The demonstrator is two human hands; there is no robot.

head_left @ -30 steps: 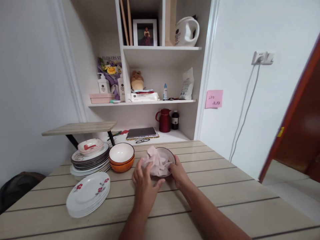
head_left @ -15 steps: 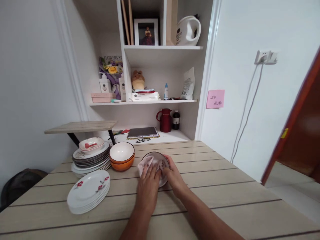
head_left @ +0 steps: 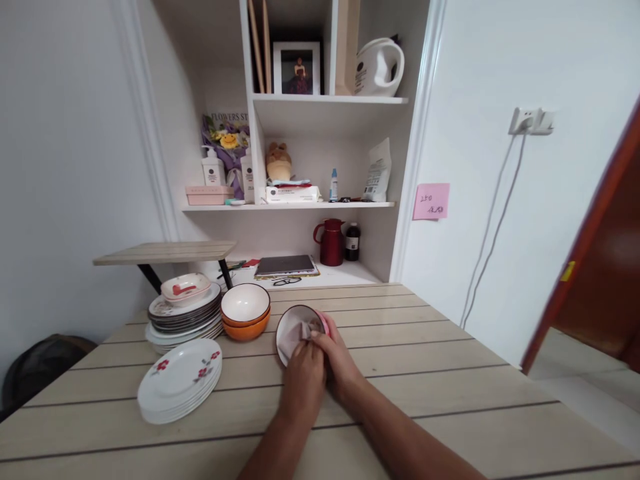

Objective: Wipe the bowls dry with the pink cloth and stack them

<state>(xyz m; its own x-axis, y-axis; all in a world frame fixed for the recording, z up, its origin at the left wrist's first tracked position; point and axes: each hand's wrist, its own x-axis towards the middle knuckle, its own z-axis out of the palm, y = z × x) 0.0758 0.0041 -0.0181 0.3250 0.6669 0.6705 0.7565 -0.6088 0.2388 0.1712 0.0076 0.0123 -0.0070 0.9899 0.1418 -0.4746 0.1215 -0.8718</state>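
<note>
Right of the glossy, round orange bowls (head_left: 246, 329), a smooth, dark-rimmed bowl (head_left: 287, 328) is tilting at the middle of the slatted desk (head_left: 425, 373). The right hand (head_left: 341, 353) is wrapping its grip around the bowl's right side, while the left hand (head_left: 305, 370), fingers bunched closed, is holding soft, crumpled cloth (head_left: 305, 331) inside.

- A home interior: stacked plates (head_left: 177, 379) sit on a slatted table (head_left: 425, 373).
- White shelves (head_left: 330, 99) display a framed photograph (head_left: 299, 69), plush toy (head_left: 279, 162) and red jug (head_left: 332, 243).

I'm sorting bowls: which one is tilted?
The bowl in the right hand, with cloth inside; the orange bowls and topmost red-patterned bowl sit upright.
</note>
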